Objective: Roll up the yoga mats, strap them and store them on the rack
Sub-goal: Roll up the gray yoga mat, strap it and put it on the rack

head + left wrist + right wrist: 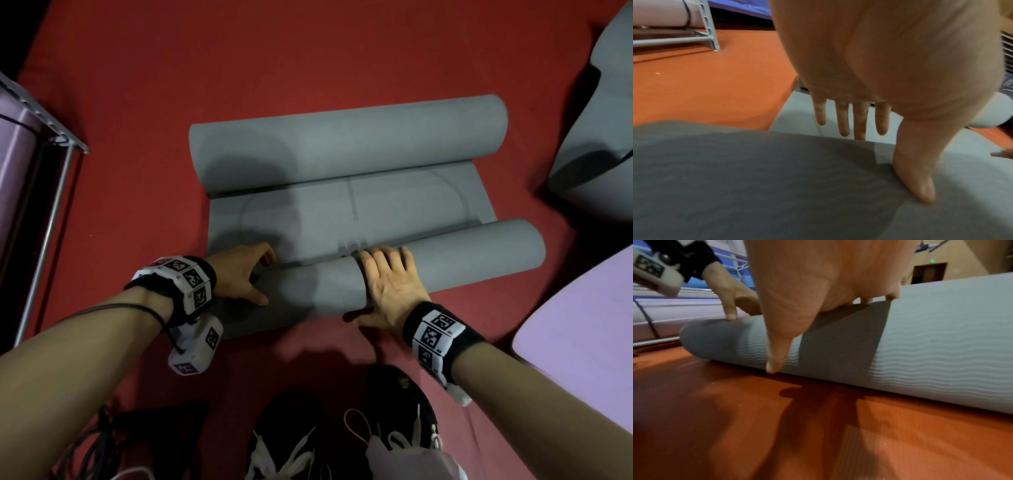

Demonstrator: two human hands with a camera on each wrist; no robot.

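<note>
A grey yoga mat lies on the red floor, rolled at both ends. Its far roll (342, 137) and near roll (445, 253) are joined by a flat stretch (308, 212). My left hand (243, 274) rests on the near roll's left end. Its fingers (842, 116) lie straight over the roll (756, 178), and the thumb presses the near side. My right hand (390, 284) lies flat on the middle of the near roll (931, 345), fingers draped over its top. The right thumb (777, 345) points down the near side.
A metal rack (51, 192) stands at the left with a strapped lilac mat (13, 147) on it. Another grey mat (603, 120) lies at the right and a lilac mat (582, 325) at the lower right. My shoes (284, 445) and black straps (137, 438) are below.
</note>
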